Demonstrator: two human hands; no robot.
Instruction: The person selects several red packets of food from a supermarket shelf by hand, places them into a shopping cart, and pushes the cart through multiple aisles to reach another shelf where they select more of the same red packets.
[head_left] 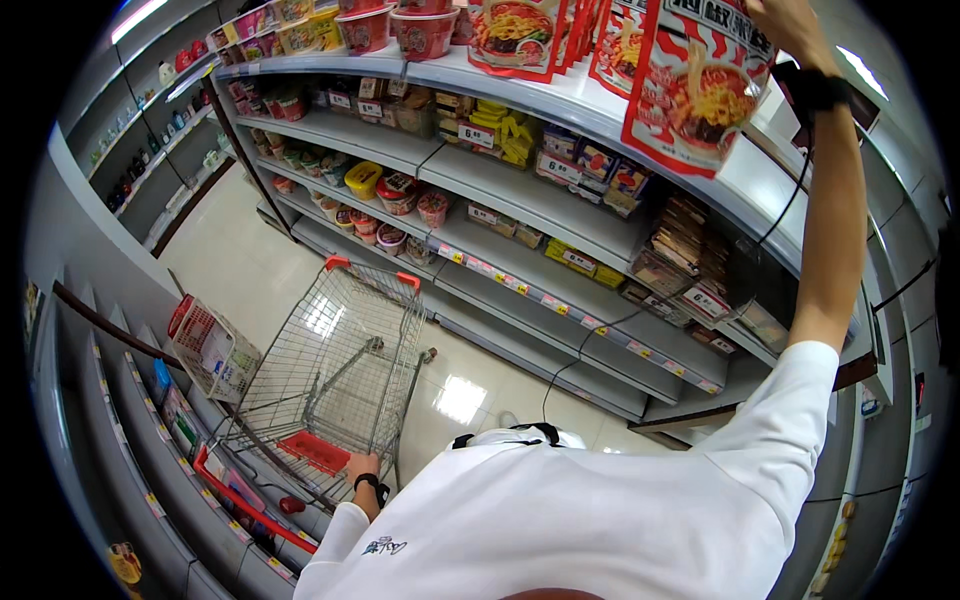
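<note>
My right hand (790, 22) is raised high to the top shelf and grips the upper edge of a large red noodle packet (700, 80) with a bowl picture on it. Similar red packets (515, 35) stand to its left on the same shelf. My left hand (362, 466), with a black band on its wrist, rests on the rear rim of a wire shopping cart (335, 370), just by its red child-seat flap. The cart basket looks bare of goods. A black cable runs down from my right wrist.
Grey shelving (520, 190) with cup noodles, boxes and yellow price tags runs along the right of the aisle. Another shelf row (150, 430) lines the left. A white and red hand basket (210, 350) sits left of the cart. Glossy pale floor (240, 260) stretches ahead.
</note>
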